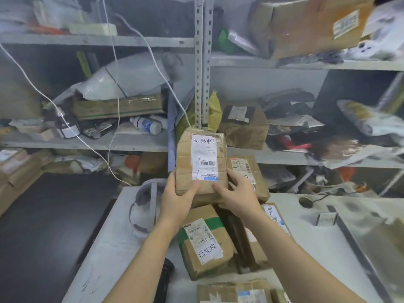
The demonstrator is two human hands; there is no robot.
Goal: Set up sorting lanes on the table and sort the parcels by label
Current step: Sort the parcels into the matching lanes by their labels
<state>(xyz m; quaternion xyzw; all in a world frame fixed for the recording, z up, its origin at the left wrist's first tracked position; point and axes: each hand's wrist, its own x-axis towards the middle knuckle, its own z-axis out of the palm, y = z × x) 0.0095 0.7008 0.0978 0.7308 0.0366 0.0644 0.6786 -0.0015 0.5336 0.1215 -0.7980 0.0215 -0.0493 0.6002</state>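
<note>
A brown cardboard parcel [201, 162] with a white shipping label is held up above the table, its near end gripped from both sides. My left hand [178, 197] holds its lower left corner, thumb on the front face. My right hand [237, 193] holds its lower right corner. Under them on the white table [105, 254] lie more parcels: one with a green stripe and a handwritten label [205, 241], one at the right partly under my right forearm [273, 215], one behind [247, 171] and one at the bottom edge [236, 293].
Metal shelving [202, 62] crammed with boxes, bags and bottles rises behind the table. A grey headset-like band [144, 204] lies on the table's left part, a small grey box [326, 218] and a dark strip on the right. White cables hang at the left.
</note>
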